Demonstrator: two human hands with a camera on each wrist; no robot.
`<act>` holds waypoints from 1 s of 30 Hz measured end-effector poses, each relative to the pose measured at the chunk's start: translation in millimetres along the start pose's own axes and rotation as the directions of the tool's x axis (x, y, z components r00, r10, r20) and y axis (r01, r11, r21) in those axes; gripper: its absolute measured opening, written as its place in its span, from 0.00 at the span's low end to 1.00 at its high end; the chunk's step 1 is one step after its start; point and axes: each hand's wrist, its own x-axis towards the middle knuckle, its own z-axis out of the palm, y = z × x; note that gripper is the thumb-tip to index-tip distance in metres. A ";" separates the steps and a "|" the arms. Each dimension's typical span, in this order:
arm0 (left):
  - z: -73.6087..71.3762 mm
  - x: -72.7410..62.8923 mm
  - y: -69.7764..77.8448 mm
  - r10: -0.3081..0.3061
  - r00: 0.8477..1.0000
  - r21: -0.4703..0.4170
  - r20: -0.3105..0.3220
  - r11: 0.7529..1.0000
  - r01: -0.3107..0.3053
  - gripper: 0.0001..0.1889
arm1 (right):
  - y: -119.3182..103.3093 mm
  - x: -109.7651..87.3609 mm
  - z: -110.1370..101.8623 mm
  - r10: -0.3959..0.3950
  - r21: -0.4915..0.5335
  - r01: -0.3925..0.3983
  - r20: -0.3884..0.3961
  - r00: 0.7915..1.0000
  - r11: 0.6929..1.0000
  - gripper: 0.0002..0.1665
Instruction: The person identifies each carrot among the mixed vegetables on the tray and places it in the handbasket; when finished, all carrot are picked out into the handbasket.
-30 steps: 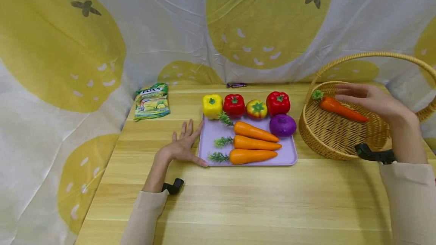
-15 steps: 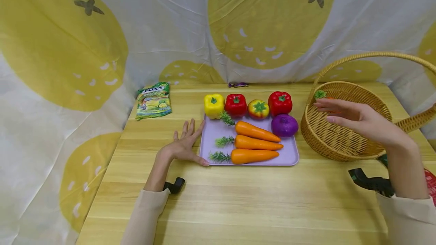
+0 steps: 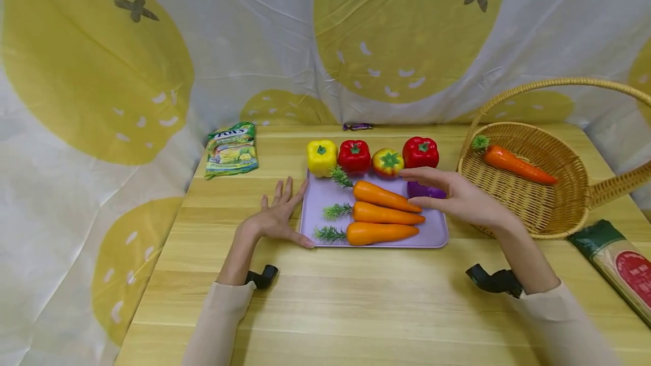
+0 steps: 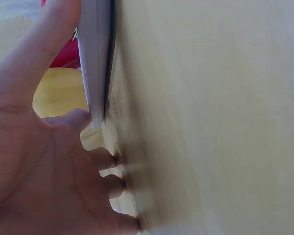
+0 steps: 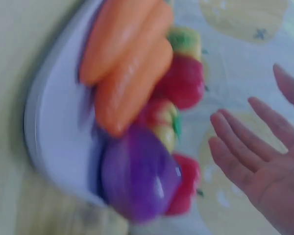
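My left hand (image 3: pixel 277 220) rests spread at the left edge of a lilac tray (image 3: pixel 432 236), its thumb and index finger touching the rim. Three orange carrots (image 3: pixel 383 232) with green tops lie side by side on the tray. Along its back stand a yellow bell pepper (image 3: pixel 321 158), a red bell pepper (image 3: pixel 354 157), a yellow-red tomato-like vegetable (image 3: pixel 388 162) and another red bell pepper (image 3: pixel 421 152). My right hand (image 3: pixel 460 196) hovers over the tray's right side, holding nothing, fingers extended. It partly hides a purple onion (image 5: pixel 139 174), which shows fully in the right wrist view.
A wicker basket (image 3: pixel 473 191) with a tall handle stands right of the tray, one darker orange carrot (image 3: pixel 519 164) inside. A green-and-red packet (image 3: pixel 615 267) lies at the right. Back left is a candy bag (image 3: pixel 231 150); a purple-wrapped sweet (image 3: pixel 358 127) lies at the back edge.
My right hand has moved left from above the basket to above the tray, uncovering the carrot in the basket. The left hand has stayed at the tray's edge.
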 end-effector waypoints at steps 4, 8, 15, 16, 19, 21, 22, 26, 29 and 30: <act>-0.3 -0.2 2.1 -0.007 1.000 0.002 0.006 1.000 0.007 0.77 | 2.7 17.4 13.9 -0.043 0.019 0.043 -0.008 0.999 0.999 0.31; -0.7 -0.4 2.4 -0.008 1.000 0.008 0.009 1.000 0.008 0.76 | 6.1 31.9 25.9 -0.067 0.005 0.067 -0.025 0.997 0.998 0.30; -1.0 -0.3 2.2 -0.004 1.000 0.011 0.007 1.000 0.004 0.77 | 11.1 54.6 41.2 -0.066 -0.001 0.066 -0.017 0.998 0.998 0.26; -0.9 0.2 1.9 -0.003 1.000 0.010 0.006 1.000 0.003 0.77 | 11.1 57.0 42.9 -0.061 -0.007 0.060 -0.017 0.998 0.998 0.26; -0.8 1.0 1.8 -0.004 1.000 0.007 0.008 1.000 0.004 0.77 | 11.4 63.2 47.3 -0.047 -0.017 0.047 -0.022 0.999 0.999 0.25; -0.7 1.0 2.0 -0.005 1.000 0.006 0.009 1.000 0.005 0.77 | 11.5 66.6 49.6 -0.045 -0.017 0.045 -0.021 0.999 0.999 0.25; -0.6 1.0 1.9 -0.008 1.000 0.007 0.010 1.000 0.007 0.77 | 11.7 68.1 50.6 -0.045 -0.014 0.044 -0.018 0.999 0.999 0.24; -0.7 0.7 1.8 -0.011 1.000 0.008 0.009 1.000 0.011 0.77 | 12.1 72.6 53.6 -0.036 -0.010 0.036 -0.005 0.999 0.999 0.24; -0.9 0.3 1.6 -0.014 1.000 0.011 0.008 1.000 0.014 0.77 | 12.5 75.1 54.9 -0.021 -0.016 0.021 -0.004 1.000 1.000 0.24; -0.9 0.1 1.5 -0.016 1.000 0.013 0.010 1.000 0.016 0.77 | 12.9 75.7 55.1 -0.015 -0.018 0.015 -0.006 1.000 1.000 0.24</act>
